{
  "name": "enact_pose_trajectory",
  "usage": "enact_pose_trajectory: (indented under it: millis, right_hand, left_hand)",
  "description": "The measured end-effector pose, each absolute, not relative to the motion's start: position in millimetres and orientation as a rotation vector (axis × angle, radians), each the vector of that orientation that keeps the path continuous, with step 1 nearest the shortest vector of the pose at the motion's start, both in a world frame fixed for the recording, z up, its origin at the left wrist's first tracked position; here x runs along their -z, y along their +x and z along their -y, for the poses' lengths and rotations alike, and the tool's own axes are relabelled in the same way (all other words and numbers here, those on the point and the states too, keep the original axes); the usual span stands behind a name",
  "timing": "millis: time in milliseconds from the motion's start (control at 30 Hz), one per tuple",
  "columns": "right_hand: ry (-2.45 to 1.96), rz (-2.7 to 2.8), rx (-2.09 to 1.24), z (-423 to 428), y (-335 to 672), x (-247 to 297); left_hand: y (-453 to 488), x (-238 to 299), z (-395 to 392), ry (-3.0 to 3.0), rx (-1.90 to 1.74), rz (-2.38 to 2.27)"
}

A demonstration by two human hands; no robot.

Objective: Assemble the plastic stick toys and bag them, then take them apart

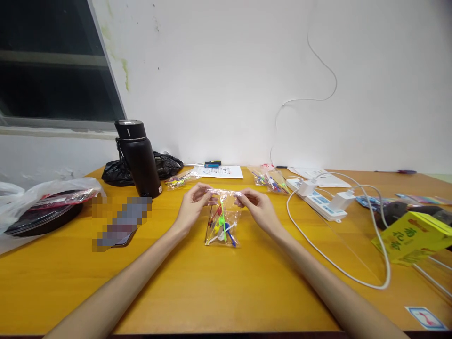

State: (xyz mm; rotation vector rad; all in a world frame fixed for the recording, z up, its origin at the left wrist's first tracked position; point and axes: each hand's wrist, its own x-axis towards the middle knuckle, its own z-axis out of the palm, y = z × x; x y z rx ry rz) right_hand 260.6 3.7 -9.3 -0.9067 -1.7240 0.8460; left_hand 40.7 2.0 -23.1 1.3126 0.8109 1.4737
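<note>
A clear plastic bag (231,221) hangs between my two hands over the middle of the wooden table. Inside it lie small plastic pieces in green, red, yellow, white and blue; their exact kind is hard to make out. My left hand (195,202) pinches the bag's top edge at its left end. At the right end of the same edge, my right hand (257,207) pinches it between thumb and fingers. The top edge is stretched roughly level, with the filled part hanging below.
Similar filled bags (270,180) lie near the wall. A black bottle (139,160), a phone (123,238) and a white plastic bag (21,202) are left. To the right are a power strip (319,202) with a looping white cable (353,281) and a yellow box (413,238).
</note>
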Motion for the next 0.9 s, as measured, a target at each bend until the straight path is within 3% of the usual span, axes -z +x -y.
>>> enact_pose_trajectory:
  millis: [500,900]
  right_hand:
    - [-0.875,1.685,-0.901,-8.6,260.7,12.9]
    - [-0.848,1.693,-0.838,-17.0,267.3,17.1]
  left_hand:
    - [33.9,16.5,0.7,1.524,-1.476,-0.862]
    - [34.6,20.9,-3.7,1.344,-1.388,-0.869]
